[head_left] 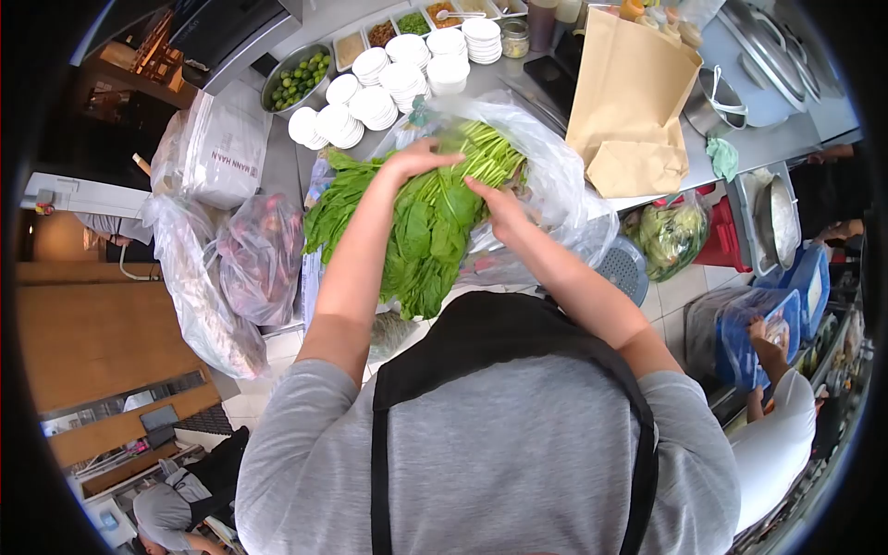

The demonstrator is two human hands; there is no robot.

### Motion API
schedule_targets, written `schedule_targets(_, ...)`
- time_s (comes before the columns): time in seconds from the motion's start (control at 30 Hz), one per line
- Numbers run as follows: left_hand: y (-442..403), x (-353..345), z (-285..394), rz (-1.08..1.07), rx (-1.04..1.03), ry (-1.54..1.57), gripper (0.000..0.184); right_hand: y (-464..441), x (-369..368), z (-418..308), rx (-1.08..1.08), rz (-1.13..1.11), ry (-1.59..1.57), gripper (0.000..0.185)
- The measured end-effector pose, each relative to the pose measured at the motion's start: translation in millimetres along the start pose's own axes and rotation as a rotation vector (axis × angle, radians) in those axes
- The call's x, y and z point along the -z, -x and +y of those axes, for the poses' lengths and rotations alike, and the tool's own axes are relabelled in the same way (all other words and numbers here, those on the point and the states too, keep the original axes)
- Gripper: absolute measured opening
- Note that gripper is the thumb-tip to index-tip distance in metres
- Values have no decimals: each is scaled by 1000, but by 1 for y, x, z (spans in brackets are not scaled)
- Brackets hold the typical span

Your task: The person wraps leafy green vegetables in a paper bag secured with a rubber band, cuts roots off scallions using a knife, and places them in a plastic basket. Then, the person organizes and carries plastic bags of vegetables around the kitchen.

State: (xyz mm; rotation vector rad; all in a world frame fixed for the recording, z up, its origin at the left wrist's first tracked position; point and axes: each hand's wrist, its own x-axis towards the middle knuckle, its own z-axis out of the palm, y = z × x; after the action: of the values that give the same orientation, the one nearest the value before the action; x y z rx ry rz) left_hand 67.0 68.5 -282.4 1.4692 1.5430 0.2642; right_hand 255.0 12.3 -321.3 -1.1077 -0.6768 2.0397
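Observation:
A large bunch of leafy greens (425,213) lies across a clear plastic bag (564,180) at the counter's near edge. Its leaves spread left and hang down toward me, while the pale green stems (490,153) point right. From the left, my left hand (424,159) reaches over the bunch, gripping it near where leaves meet stems. On the near right side, my right hand (498,205) holds the stems, thumb showing and the other fingers partly hidden. A blurred patch covers part of the far stem ends.
White stacked dishes (404,81), a bowl of limes (298,81) and trays of chopped ingredients (381,35) stand behind the greens. A brown paper bag (629,102) is at right. Filled plastic bags (264,259) sit at left. Another person's sleeve (777,435) shows beside blue-edged tubs (758,324).

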Motion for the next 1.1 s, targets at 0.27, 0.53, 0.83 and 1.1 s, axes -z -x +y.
schedule_targets(0.27, -46, 5, -38, 102, 113, -105, 96, 4, -8, 3, -9, 39, 13, 60)
schedule_targets(0.53, -14, -35, -13, 297, 171, -484, 81, 10, -12, -8, -85, 83, -51, 55)
schedule_targets(0.83, 28, -79, 14, 396, -4, -634, 64, -15, 13, 11, -222, 66, -245, 37)
schedule_targets(1.1, -7, -24, 4, 135, 52, -525, 93, -7, 0, 4, -190, 65, -226, 35)
